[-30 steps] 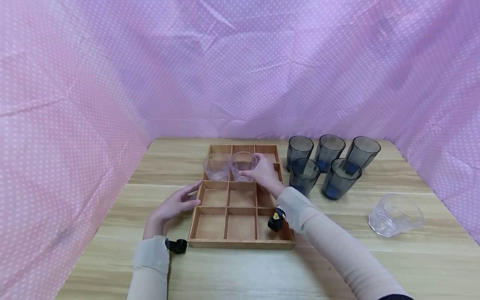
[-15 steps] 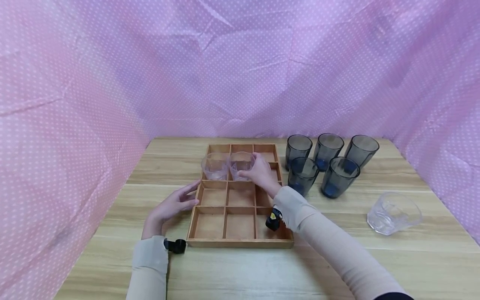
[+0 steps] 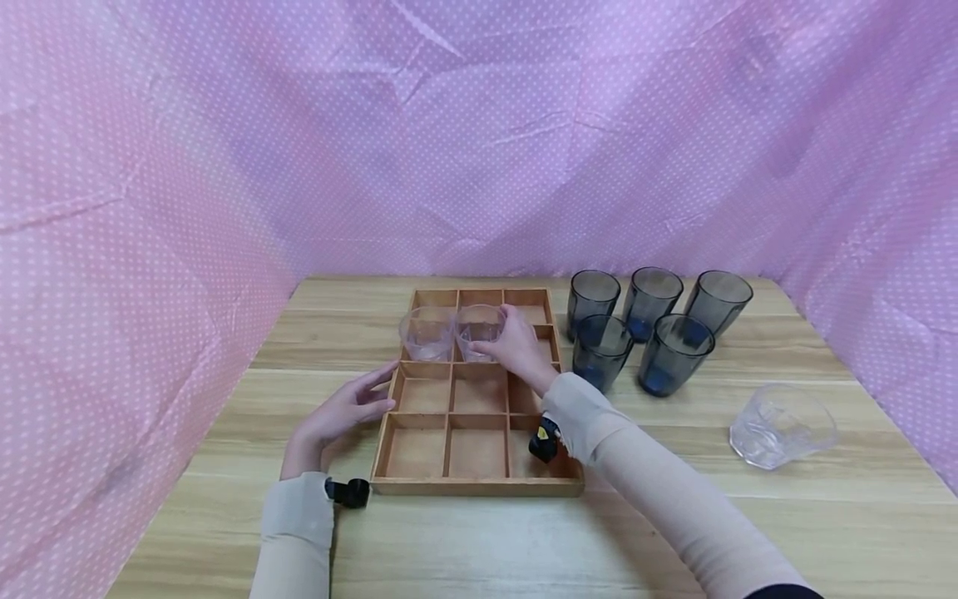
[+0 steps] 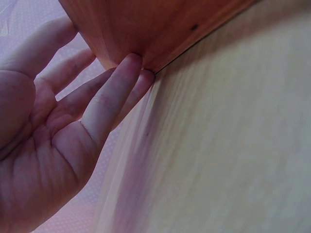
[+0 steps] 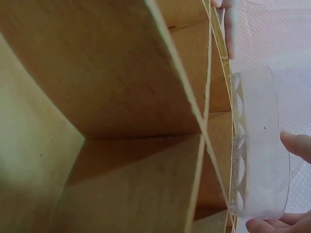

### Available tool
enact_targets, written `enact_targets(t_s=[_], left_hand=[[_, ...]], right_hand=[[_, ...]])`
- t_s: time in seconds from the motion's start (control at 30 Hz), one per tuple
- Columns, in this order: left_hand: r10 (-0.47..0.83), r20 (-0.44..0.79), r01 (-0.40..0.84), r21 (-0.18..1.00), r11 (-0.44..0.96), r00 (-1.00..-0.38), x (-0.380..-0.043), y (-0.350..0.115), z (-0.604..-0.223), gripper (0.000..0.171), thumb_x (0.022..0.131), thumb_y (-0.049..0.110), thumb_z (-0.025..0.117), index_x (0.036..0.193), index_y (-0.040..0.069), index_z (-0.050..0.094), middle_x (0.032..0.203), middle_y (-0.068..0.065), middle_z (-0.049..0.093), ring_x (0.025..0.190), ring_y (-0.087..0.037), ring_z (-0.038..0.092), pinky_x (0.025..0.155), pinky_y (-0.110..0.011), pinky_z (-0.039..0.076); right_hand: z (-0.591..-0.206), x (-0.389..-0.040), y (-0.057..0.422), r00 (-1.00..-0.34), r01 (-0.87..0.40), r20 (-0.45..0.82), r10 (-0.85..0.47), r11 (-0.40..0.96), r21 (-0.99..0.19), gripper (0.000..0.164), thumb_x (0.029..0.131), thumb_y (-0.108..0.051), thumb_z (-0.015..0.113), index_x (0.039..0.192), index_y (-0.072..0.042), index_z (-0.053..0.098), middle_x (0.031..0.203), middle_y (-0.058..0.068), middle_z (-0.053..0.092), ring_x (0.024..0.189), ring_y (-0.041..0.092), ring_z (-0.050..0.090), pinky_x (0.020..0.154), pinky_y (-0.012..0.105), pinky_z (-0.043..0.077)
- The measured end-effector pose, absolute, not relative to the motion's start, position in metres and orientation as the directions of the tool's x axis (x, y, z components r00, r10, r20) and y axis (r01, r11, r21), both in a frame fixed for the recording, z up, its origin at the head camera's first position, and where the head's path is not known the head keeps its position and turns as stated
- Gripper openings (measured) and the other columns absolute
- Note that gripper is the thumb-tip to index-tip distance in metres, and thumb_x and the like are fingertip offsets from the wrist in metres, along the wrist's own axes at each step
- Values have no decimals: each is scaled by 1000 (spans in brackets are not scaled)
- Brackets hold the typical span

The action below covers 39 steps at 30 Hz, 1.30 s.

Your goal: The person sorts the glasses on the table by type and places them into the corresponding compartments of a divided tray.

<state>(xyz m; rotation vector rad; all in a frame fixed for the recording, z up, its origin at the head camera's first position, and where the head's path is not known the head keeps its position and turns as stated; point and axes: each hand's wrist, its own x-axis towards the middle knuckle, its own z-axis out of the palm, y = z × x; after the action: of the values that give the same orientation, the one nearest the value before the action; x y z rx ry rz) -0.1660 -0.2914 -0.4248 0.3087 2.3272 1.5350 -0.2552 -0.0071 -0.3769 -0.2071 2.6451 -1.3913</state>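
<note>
My right hand (image 3: 519,348) grips a clear glass (image 3: 479,334) between thumb and fingers. The glass is upright in the middle column of the wooden divided tray (image 3: 477,487), second row from the back. To its left, a second clear glass (image 3: 427,335) sits in the same row. In the right wrist view the two glasses stand side by side, and fingertips (image 5: 296,144) touch the held glass (image 5: 265,174). My left hand (image 3: 340,413) rests its extended fingers against the tray's left side; the left wrist view shows fingertips (image 4: 130,62) on the outer wall (image 4: 141,29).
Several dark grey tumblers, among them a front one (image 3: 675,356), stand upright right of the tray. Farther right, another clear glass (image 3: 781,427) is on the wood-grain table (image 3: 464,545). A pink dotted cloth (image 3: 464,150) hangs behind and at both sides.
</note>
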Motion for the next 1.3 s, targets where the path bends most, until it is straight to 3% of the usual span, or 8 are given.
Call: enact_targets(t_s=[0.57,1.3], left_hand=[[377,-151,1,927,374,-914,-169,-292,-427,72,96,22,60,155,12,20,161,-23,10,141,-50,28,108,-46,41],[368,-139,30,908,419,-920,-167,-294,-430,70,97,24,59,155,14,21,160,-26,15,139,-51,31,108,-52,41]], right_hand=[[-372,-251,-8,-988,-61,-35,-150,589,-806,86,78,-27,82,144,2,36,143,21,46,131,35,46,110,47,42],[-345,-228,8,-989,-87,15,-146,497,-863,80,82,-27,79,145,-3,38,149,14,44,138,29,42,114,42,38]])
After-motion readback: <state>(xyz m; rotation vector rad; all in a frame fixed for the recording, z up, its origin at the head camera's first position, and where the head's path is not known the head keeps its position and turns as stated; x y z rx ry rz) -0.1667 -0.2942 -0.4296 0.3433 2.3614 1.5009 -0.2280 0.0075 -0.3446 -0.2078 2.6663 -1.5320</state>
